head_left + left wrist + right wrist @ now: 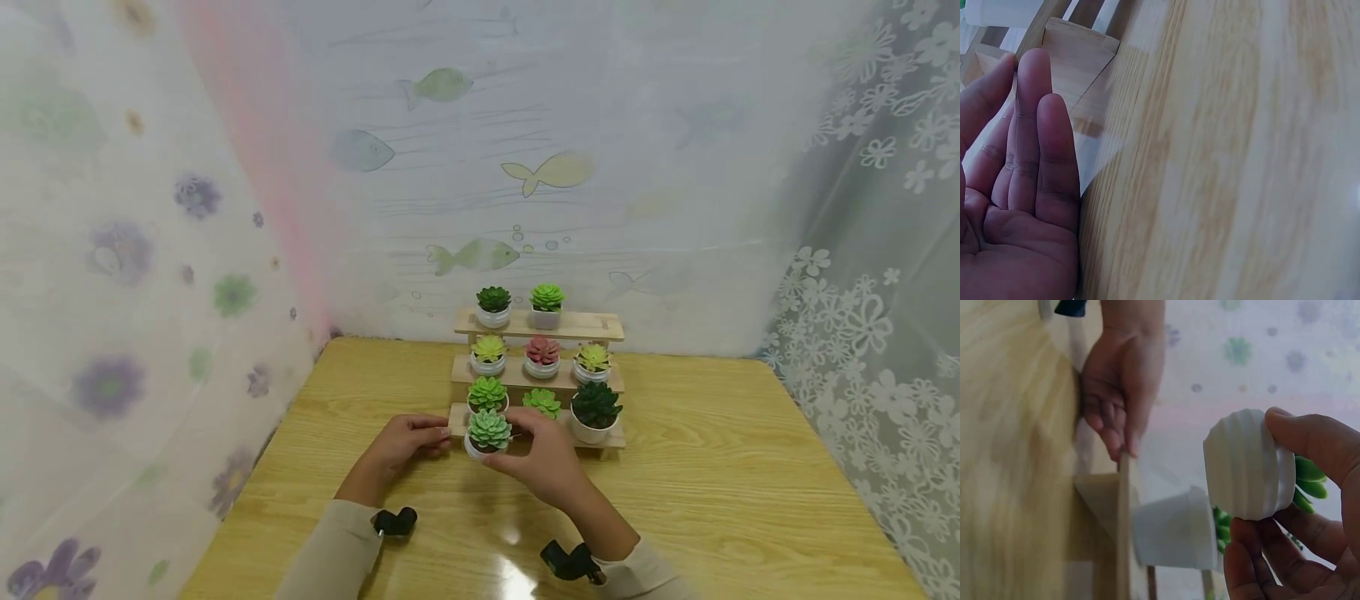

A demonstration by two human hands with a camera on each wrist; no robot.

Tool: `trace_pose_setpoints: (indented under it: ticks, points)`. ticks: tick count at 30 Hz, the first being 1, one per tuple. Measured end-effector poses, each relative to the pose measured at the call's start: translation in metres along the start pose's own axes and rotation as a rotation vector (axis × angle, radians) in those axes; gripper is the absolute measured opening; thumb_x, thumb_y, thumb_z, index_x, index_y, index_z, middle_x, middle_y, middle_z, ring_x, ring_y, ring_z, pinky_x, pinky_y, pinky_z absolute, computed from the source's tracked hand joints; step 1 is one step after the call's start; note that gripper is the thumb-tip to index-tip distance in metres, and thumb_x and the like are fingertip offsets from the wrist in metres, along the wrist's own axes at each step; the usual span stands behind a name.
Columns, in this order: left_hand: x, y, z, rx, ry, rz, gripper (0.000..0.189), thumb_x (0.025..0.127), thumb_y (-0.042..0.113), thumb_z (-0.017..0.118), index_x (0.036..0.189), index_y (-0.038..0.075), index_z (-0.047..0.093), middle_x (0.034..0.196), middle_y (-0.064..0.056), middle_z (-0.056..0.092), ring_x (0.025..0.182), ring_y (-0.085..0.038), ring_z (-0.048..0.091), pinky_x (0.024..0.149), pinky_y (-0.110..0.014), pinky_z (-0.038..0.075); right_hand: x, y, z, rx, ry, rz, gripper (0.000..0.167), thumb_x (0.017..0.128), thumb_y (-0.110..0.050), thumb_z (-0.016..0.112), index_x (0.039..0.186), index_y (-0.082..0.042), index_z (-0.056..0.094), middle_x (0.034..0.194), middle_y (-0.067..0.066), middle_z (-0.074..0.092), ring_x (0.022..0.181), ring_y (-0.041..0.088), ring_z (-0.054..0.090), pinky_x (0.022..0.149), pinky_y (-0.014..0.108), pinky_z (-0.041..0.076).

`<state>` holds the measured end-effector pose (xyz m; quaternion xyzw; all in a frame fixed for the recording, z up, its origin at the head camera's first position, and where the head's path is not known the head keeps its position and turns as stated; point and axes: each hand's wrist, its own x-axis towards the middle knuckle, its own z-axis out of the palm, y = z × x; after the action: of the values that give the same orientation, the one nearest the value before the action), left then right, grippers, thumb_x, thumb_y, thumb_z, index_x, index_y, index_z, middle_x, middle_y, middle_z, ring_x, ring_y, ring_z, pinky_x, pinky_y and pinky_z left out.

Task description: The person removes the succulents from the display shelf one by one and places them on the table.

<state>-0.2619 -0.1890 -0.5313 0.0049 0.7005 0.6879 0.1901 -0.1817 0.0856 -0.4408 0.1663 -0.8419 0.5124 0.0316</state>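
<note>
My right hand (pixel 553 463) holds a small potted succulent (pixel 489 430) with pale green leaves, thumb and fingers around its white pot. In the right wrist view the ribbed pot (pixel 1249 465) is tilted sideways in the picture, raised off the wooden plant stand (pixel 513 377). At the stand's left end, my left hand (pixel 405 443) pinches the lowest board, thumb above and fingers beneath. Just behind the held pot, a bright green succulent (pixel 487 390) sits on that board. Another green succulent (pixel 542 402) is partly hidden behind my right hand.
A dark green succulent (pixel 595 408) stands at the lowest tier's right end. The middle tier bears a red succulent (pixel 542 353) between two yellow-green ones; two green ones stand on top. The wooden table (pixel 712 467) meets a printed curtain (pixel 637 208) behind.
</note>
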Motion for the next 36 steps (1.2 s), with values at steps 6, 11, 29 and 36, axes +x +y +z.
trace_pose_setpoints:
  ticks: [6,11,29,36]
  points:
    - [0.004,-0.004,0.0,-0.009,-0.011,0.013,0.04,0.097,0.013,0.074,0.131,-0.008,0.066,0.105,-0.011,0.079,0.089,-0.014,0.077,0.077,-0.027,0.062,-0.003,0.013,0.023,-0.015,-0.022,-0.015,0.053,0.076,-0.037,0.094,0.123,-0.021,0.075,0.119,-0.006,0.071,0.108,0.014,0.067,0.091,0.041,0.059]
    - [0.003,-0.005,0.0,-0.015,-0.022,0.03,0.041,0.097,0.012,0.075,0.13,-0.01,0.066,0.103,-0.011,0.079,0.086,-0.013,0.077,0.076,-0.028,0.062,-0.005,0.023,0.041,-0.07,-0.052,0.01,0.053,0.077,-0.039,0.093,0.121,-0.017,0.075,0.116,-0.004,0.07,0.103,0.013,0.067,0.086,0.034,0.06]
    - [0.003,-0.008,-0.001,0.003,0.016,0.024,0.04,0.096,0.013,0.075,0.13,-0.007,0.067,0.1,-0.004,0.078,0.086,-0.012,0.075,0.076,-0.028,0.062,0.0,0.04,0.082,-0.128,-0.082,0.031,0.056,0.075,-0.037,0.094,0.12,-0.009,0.075,0.119,0.001,0.07,0.111,0.023,0.067,0.093,0.037,0.056]
    - [0.004,-0.006,-0.001,0.006,0.002,0.025,0.04,0.097,0.013,0.074,0.131,-0.006,0.067,0.099,-0.005,0.079,0.086,-0.011,0.076,0.075,-0.026,0.062,0.002,0.045,0.085,-0.149,-0.072,0.027,0.056,0.075,-0.036,0.095,0.119,-0.009,0.075,0.118,0.001,0.071,0.114,0.022,0.067,0.101,0.044,0.054]
